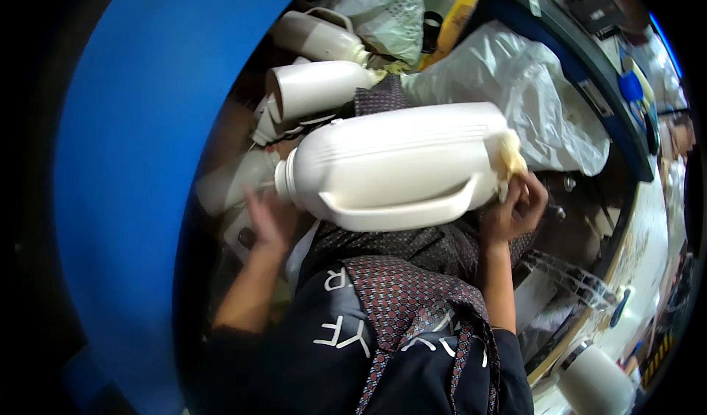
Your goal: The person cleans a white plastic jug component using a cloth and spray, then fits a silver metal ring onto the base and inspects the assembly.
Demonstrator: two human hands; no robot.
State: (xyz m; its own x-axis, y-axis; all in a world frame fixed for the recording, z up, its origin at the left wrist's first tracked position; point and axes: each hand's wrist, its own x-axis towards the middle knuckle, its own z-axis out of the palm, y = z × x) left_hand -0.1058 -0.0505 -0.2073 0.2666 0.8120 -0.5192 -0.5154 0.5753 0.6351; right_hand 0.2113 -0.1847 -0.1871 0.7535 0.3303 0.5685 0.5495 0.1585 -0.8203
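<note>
From my end, I saw the left hand (pixel 271 220), blurred, near the neck of the jug (pixel 401 161), its forearm slanting up and rightward; I couldn't tell how open it was or whether it held anything. The jug lay sideways over the lap (pixel 375 245), handle toward the person. At its base, the right hand (pixel 513 212) had half-curled fingers against a yellowish wad (pixel 512 155), grip unclear, forearm nearly upright.

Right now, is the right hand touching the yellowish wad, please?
Touching: the head view shows the right hand meeting the yellowish wad at its lower end.
</note>
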